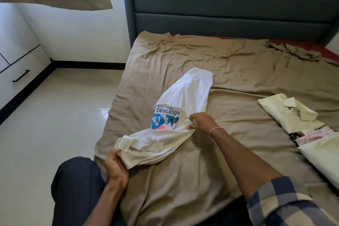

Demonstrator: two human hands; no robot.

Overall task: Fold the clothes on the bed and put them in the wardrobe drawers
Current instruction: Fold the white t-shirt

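Folds of white T-shirt (185,93) partly hide both grips: left hand (115,166) holds its labelled end, right hand (200,123) pinches its middle.

The left hand (115,168) has its fingertips hidden beneath the white T-shirt (185,95). The care label (126,143) just above its thumb carries print too small to read. Well right of the right hand (201,122), a pale cloth (322,156) runs off the picture's edge and covers part of a floral garment (311,134).
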